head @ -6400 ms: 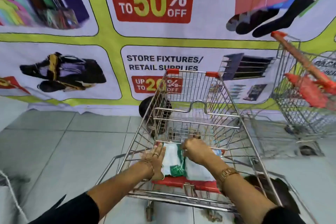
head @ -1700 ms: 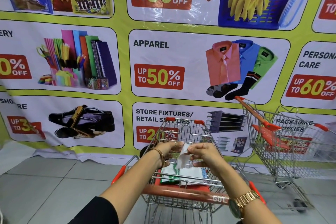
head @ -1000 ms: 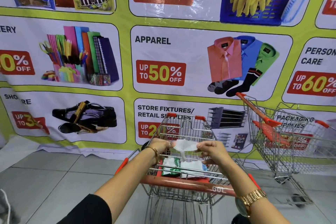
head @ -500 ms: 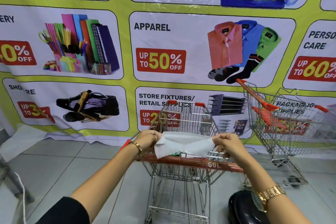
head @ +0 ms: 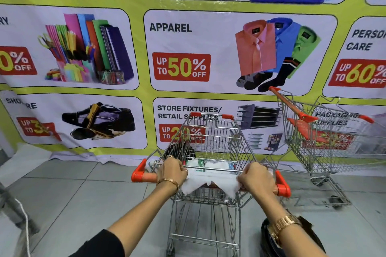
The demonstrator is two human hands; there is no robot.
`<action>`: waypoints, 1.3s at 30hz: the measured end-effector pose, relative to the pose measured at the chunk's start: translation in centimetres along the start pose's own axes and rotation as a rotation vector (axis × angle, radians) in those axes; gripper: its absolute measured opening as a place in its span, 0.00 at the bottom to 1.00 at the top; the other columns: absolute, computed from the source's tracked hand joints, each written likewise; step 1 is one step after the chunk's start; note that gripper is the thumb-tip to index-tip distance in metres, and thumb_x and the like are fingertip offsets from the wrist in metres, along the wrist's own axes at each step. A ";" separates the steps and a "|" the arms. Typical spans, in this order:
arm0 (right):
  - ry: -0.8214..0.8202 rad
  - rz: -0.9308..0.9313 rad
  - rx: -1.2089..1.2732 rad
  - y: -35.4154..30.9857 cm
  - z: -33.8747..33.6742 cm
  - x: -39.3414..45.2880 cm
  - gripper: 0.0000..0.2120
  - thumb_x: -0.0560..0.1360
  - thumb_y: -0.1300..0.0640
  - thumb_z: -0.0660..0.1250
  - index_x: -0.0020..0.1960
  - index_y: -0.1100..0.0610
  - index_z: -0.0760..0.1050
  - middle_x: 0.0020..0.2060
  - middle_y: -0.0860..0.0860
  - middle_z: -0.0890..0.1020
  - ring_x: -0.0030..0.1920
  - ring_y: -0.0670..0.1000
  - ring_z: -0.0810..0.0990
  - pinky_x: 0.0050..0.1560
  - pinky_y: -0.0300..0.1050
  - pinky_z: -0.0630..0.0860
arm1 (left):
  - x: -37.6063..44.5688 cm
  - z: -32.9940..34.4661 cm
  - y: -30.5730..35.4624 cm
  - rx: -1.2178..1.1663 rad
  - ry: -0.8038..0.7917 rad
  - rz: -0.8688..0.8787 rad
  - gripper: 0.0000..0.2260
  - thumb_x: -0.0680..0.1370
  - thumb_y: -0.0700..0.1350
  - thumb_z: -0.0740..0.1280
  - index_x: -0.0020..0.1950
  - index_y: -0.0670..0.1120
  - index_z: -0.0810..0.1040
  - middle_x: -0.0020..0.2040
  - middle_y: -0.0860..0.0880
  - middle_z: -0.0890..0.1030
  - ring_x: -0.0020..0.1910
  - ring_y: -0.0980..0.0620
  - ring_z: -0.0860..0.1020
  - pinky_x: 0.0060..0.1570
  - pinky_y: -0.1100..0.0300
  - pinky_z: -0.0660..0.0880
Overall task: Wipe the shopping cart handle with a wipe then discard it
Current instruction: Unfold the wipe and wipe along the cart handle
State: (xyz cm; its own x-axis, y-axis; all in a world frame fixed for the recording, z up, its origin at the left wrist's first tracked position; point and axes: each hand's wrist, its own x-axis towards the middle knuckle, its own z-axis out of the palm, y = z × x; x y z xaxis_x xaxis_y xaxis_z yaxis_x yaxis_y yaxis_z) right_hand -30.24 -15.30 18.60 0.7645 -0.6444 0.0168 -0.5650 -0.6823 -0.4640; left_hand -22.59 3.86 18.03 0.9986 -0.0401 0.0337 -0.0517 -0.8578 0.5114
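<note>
Banner wall (head: pixel 104 152) | wipe (head: pixel 208 182) draped on handle (head: pixel 146 176) | left hand (head: pixel 174 170), right hand (head: pixel 255 179) gripping its ends

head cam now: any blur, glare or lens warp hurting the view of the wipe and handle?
Head view: the wipe and both hands on the handle are sharp; the second cart on the right is motion-smeared; the banner shows glossy glare patches up top and bows at the edges from the wide-angle lens; lighting is even, with no hard shadows.

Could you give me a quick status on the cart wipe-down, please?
Left hand and right hand both closed on the wipe. Wipe draped over the cart handle. Nothing in the way.
</note>
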 end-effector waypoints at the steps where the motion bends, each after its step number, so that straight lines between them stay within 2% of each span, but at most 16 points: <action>1: 0.042 -0.011 -0.034 -0.2 0.0 -0.2 0.04 0.69 0.60 0.68 0.43 0.58 0.78 0.43 0.55 0.83 0.46 0.56 0.80 0.46 0.45 0.75 | 0.1 0.2 0.0 0.054 0.010 0.025 0.06 0.74 0.43 0.66 0.44 0.43 0.82 0.51 0.46 0.80 0.52 0.47 0.78 0.57 0.52 0.70; 4: 0.122 -0.099 -0.092 -0.6 0.4 -0.7 0.11 0.72 0.64 0.64 0.52 0.55 0.78 0.49 0.55 0.81 0.51 0.56 0.78 0.48 0.46 0.73 | 0.4 0.7 -0.4 0.134 0.001 0.089 0.08 0.74 0.46 0.67 0.48 0.43 0.82 0.55 0.45 0.78 0.54 0.47 0.77 0.54 0.53 0.74; 7: 0.069 -0.257 0.035 -1.9 1.7 -2.1 0.15 0.74 0.65 0.61 0.59 0.56 0.75 0.57 0.55 0.78 0.53 0.54 0.76 0.53 0.46 0.76 | 0.4 0.9 -1.2 0.134 0.026 0.130 0.08 0.74 0.47 0.67 0.49 0.45 0.81 0.56 0.47 0.77 0.56 0.48 0.75 0.55 0.55 0.73; 9: -0.041 -0.369 0.130 -2.7 3.2 -3.1 0.15 0.78 0.57 0.57 0.64 0.55 0.71 0.64 0.54 0.74 0.60 0.54 0.74 0.61 0.50 0.74 | 0.3 1.0 -1.8 0.143 0.046 0.168 0.10 0.74 0.48 0.66 0.52 0.46 0.79 0.57 0.48 0.76 0.58 0.49 0.73 0.56 0.55 0.73; 11: -0.174 -0.425 0.097 -2.8 4.7 -3.9 0.25 0.77 0.41 0.49 0.68 0.52 0.66 0.69 0.51 0.70 0.67 0.53 0.69 0.70 0.54 0.62 | 0.0 0.9 -2.3 0.150 0.088 0.186 0.11 0.75 0.50 0.65 0.54 0.47 0.77 0.58 0.48 0.76 0.59 0.49 0.72 0.58 0.54 0.73; 12: -0.190 -0.445 0.038 -2.7 5.2 -4.2 0.31 0.74 0.36 0.44 0.68 0.51 0.67 0.67 0.51 0.72 0.67 0.52 0.70 0.73 0.56 0.55 | -0.1 0.7 -2.6 0.154 0.123 0.185 0.12 0.75 0.51 0.64 0.55 0.47 0.77 0.59 0.48 0.76 0.60 0.49 0.72 0.59 0.54 0.73; 14: -0.111 -0.425 0.022 -2.5 5.9 -4.4 0.31 0.75 0.35 0.44 0.62 0.52 0.73 0.59 0.52 0.80 0.62 0.51 0.75 0.75 0.57 0.46 | 0.2 0.0 -3.3 0.178 0.192 0.169 0.13 0.77 0.51 0.61 0.58 0.47 0.75 0.60 0.48 0.76 0.61 0.49 0.71 0.61 0.55 0.70; 17: 0.029 -0.288 0.135 -3.4 6.3 -4.9 0.28 0.74 0.35 0.51 0.52 0.54 0.79 0.49 0.52 0.84 0.56 0.52 0.77 0.74 0.58 0.44 | 1.6 -1.6 -4.9 0.220 0.236 0.115 0.14 0.79 0.50 0.58 0.61 0.47 0.74 0.61 0.48 0.76 0.63 0.49 0.71 0.62 0.54 0.66; 21: 0.018 -0.254 -0.029 -6.3 8.4 -5.7 0.31 0.70 0.33 0.47 0.54 0.55 0.74 0.51 0.53 0.83 0.63 0.57 0.72 0.69 0.62 0.43 | 5.2 -2.5 -7.6 0.210 0.166 0.041 0.14 0.78 0.48 0.58 0.61 0.47 0.75 0.64 0.46 0.75 0.68 0.47 0.66 0.64 0.48 0.63; 24: 0.039 -0.301 -0.163 -9.8 10.8 -6.8 0.23 0.69 0.39 0.50 0.43 0.51 0.79 0.35 0.52 0.85 0.45 0.57 0.82 0.61 0.62 0.53 | 7.1 -2.2 -8.8 0.063 0.077 -0.067 0.16 0.78 0.47 0.57 0.65 0.49 0.73 0.70 0.46 0.69 0.73 0.48 0.59 0.68 0.45 0.59; 26: 0.099 -0.344 -0.185 -11.9 12.5 -7.0 0.17 0.68 0.42 0.54 0.36 0.47 0.79 0.28 0.50 0.83 0.35 0.54 0.82 0.55 0.57 0.60 | 7.9 -1.6 -9.9 0.069 -0.002 -0.124 0.19 0.78 0.49 0.55 0.70 0.49 0.67 0.75 0.47 0.62 0.76 0.48 0.52 0.72 0.40 0.54; 28: 0.009 -0.364 -0.172 -12.4 12.4 -6.9 0.17 0.69 0.43 0.53 0.38 0.46 0.79 0.30 0.50 0.84 0.37 0.54 0.81 0.53 0.56 0.64 | 8.2 -1.2 -10.3 0.130 -0.067 -0.152 0.22 0.79 0.51 0.53 0.73 0.49 0.61 0.77 0.48 0.56 0.77 0.48 0.47 0.72 0.36 0.49; 30: -0.047 -0.355 -0.167 -11.2 11.9 -6.1 0.21 0.72 0.44 0.48 0.46 0.47 0.79 0.41 0.49 0.84 0.47 0.56 0.80 0.58 0.56 0.66 | 8.2 -1.0 -10.5 0.215 -0.102 -0.120 0.25 0.79 0.54 0.51 0.75 0.49 0.54 0.78 0.48 0.51 0.77 0.48 0.44 0.71 0.34 0.45; 35: 0.197 -0.163 -0.211 -4.2 9.9 -4.5 0.24 0.71 0.44 0.48 0.48 0.51 0.81 0.49 0.57 0.83 0.52 0.63 0.77 0.62 0.56 0.60 | 8.3 -0.8 -10.8 0.349 -0.156 0.031 0.26 0.79 0.56 0.48 0.76 0.53 0.47 0.78 0.51 0.47 0.77 0.50 0.40 0.68 0.31 0.37; 37: 0.225 -0.066 -0.166 -5.1 10.8 -4.8 0.23 0.70 0.45 0.50 0.47 0.51 0.82 0.52 0.59 0.83 0.55 0.64 0.76 0.64 0.57 0.56 | 8.3 -0.7 -10.8 0.388 -0.185 0.117 0.25 0.79 0.56 0.46 0.76 0.55 0.46 0.78 0.52 0.47 0.77 0.51 0.39 0.66 0.30 0.34; 39: 0.210 -0.065 -0.165 -8.6 12.2 -5.8 0.19 0.69 0.48 0.54 0.44 0.50 0.83 0.47 0.57 0.84 0.51 0.63 0.79 0.61 0.56 0.61 | 8.4 -0.6 -10.9 0.414 -0.204 0.160 0.24 0.79 0.56 0.45 0.76 0.56 0.47 0.78 0.52 0.47 0.76 0.51 0.38 0.66 0.30 0.32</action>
State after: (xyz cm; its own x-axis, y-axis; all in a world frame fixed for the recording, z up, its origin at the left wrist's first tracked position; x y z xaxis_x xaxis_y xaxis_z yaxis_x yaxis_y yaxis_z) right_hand -26.04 -1.48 11.67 0.7293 -0.6435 0.2325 -0.5733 -0.7602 -0.3056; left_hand -13.66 13.20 13.24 0.9619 -0.2520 -0.1059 -0.2382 -0.9628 0.1272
